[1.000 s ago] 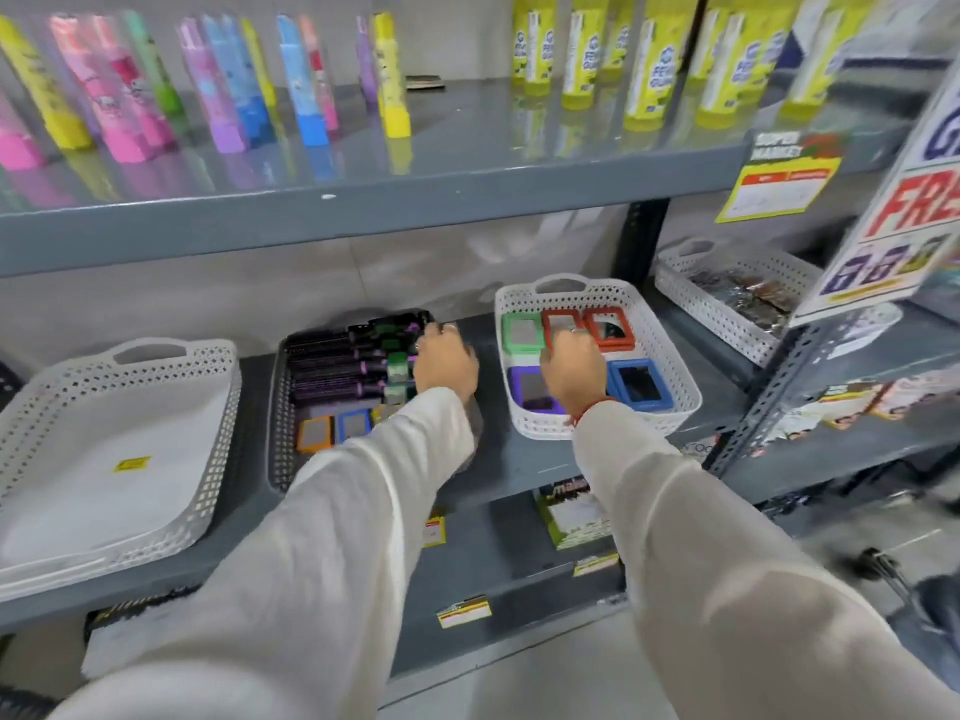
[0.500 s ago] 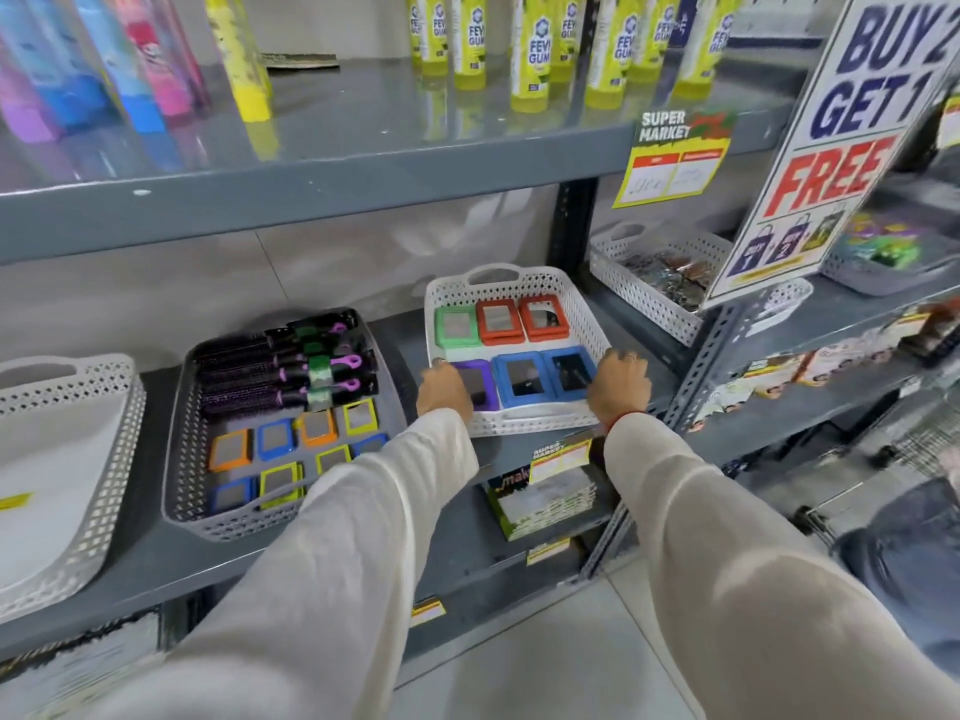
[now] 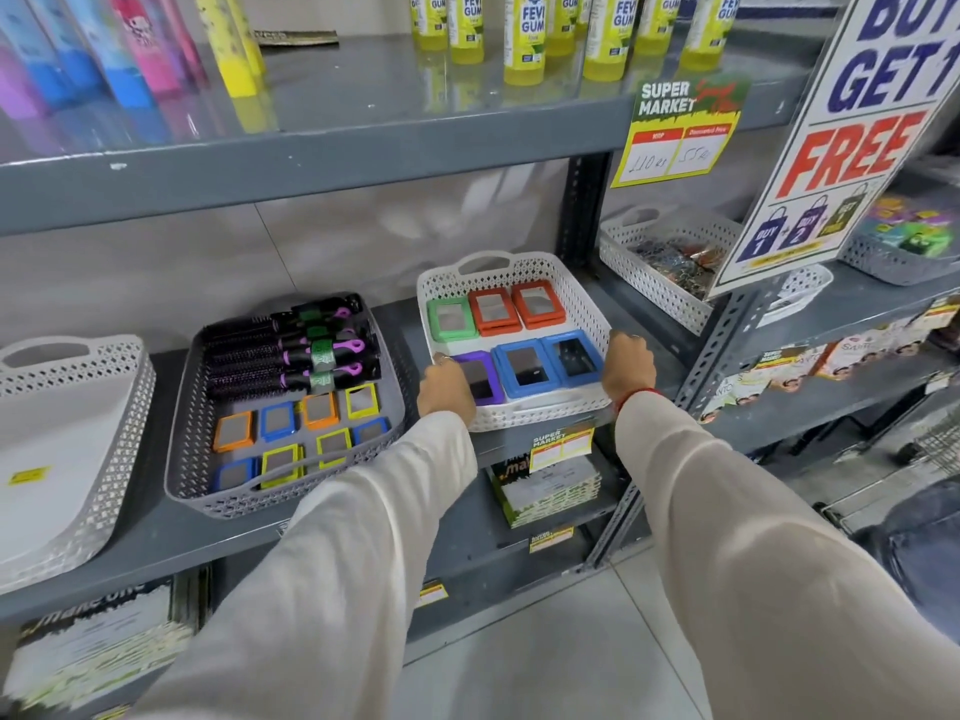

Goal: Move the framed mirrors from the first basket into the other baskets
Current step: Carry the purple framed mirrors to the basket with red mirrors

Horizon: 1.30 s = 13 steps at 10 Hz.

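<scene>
A white perforated basket point(image 3: 586, 304) on the middle shelf holds several large framed mirrors: a green one point(image 3: 451, 319), two orange-red point(image 3: 537, 304), a purple one point(image 3: 480, 379) and two blue point(image 3: 524, 368). My left hand point(image 3: 445, 387) grips its front left corner, partly covering the purple mirror. My right hand point(image 3: 628, 361) grips its right rim. To the left, a grey basket point(image 3: 187, 407) holds several small framed mirrors point(image 3: 283, 422) in orange, blue and yellow-green, laid in front of black hair brushes point(image 3: 291, 350).
A white basket point(image 3: 122, 407) with only a yellow sticker inside stands at far left. Another white basket point(image 3: 631, 262) with small items sits right of the shelf upright point(image 3: 582, 210). A "FREE" sign point(image 3: 852, 148) hangs at right. Glue bottles point(image 3: 524, 39) line the upper shelf.
My left hand left the grey basket's edge and my right hand came out of the white basket; both now hold the white basket's sides. The view shifted right.
</scene>
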Each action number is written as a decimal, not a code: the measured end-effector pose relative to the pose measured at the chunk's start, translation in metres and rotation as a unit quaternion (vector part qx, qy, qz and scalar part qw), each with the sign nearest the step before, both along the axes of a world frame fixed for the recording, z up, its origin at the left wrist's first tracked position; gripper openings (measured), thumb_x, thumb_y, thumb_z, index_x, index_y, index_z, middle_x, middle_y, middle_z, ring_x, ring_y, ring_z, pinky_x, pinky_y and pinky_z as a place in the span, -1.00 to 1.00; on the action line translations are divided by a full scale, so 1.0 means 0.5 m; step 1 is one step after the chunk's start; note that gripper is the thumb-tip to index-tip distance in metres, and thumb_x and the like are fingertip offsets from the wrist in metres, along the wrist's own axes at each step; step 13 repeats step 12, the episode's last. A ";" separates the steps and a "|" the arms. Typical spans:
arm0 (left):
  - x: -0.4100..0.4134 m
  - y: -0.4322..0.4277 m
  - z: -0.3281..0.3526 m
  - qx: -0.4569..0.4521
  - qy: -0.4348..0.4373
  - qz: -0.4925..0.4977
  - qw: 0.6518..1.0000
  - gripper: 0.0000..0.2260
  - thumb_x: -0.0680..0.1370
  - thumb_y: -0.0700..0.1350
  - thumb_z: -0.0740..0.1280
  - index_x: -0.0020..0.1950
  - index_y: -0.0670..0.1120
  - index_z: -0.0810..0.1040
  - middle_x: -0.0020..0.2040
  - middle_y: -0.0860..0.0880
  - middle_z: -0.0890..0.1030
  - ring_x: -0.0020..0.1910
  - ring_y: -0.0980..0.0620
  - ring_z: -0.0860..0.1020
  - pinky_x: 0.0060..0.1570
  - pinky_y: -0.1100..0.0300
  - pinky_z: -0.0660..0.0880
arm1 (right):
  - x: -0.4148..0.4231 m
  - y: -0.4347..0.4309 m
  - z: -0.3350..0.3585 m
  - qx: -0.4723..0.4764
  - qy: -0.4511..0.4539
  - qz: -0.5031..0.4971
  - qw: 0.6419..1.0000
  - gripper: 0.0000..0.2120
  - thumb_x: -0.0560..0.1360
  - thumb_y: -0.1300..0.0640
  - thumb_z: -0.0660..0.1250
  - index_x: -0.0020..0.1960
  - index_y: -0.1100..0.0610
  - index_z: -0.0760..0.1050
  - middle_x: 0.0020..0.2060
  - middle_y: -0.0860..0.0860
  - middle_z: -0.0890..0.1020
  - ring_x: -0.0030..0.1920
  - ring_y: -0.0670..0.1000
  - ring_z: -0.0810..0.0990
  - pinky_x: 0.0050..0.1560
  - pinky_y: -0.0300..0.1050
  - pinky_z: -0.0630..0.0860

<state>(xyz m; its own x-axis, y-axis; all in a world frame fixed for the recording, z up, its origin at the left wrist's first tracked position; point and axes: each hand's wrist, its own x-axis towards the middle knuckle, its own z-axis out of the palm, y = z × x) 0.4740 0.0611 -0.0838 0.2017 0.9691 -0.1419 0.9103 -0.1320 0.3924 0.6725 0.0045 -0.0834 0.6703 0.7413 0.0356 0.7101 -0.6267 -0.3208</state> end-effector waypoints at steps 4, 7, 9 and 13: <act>0.009 -0.031 -0.009 -0.013 -0.034 0.051 0.998 -0.52 0.57 -0.29 0.21 0.46 -0.28 0.13 0.33 -0.26 0.42 0.29 -0.23 0.45 0.21 -0.01 0.44 | 0.037 0.035 -0.007 0.006 -0.045 0.053 0.998 -0.67 0.49 0.49 0.17 0.21 0.32 0.45 0.14 0.33 0.57 0.18 0.32 0.55 0.12 0.11 0.52; 0.013 -0.021 -0.011 -0.003 -0.041 0.049 0.998 -0.57 0.57 -0.31 0.19 0.43 -0.30 0.19 0.32 -0.27 0.43 0.28 -0.24 0.45 0.20 -0.02 0.45 | 0.036 0.025 -0.009 -0.003 -0.044 0.045 0.998 -0.71 0.48 0.48 0.21 0.18 0.36 0.45 0.13 0.34 0.56 0.15 0.33 0.56 0.10 0.13 0.54; -0.024 -0.020 -0.011 0.028 -0.085 0.013 0.996 -0.45 0.55 -0.27 0.22 0.48 -0.30 0.08 0.44 -0.26 0.24 0.36 -0.24 0.37 0.31 -0.01 0.37 | 0.003 0.013 -0.011 0.022 -0.136 0.067 0.988 -0.73 0.53 0.33 0.20 0.22 0.32 0.42 0.14 0.29 0.55 0.22 0.27 0.47 0.10 0.11 0.50; -0.115 -0.002 0.043 0.233 -0.026 -0.062 0.970 -0.52 0.60 -0.08 0.11 0.47 -0.25 0.18 0.48 -0.23 0.25 0.48 -0.15 0.19 0.44 0.01 0.25 | -0.156 0.042 0.031 0.147 -0.165 0.162 0.962 -0.66 0.58 0.18 0.16 0.30 0.31 0.42 0.30 0.26 0.49 0.34 0.24 0.42 0.32 0.13 0.38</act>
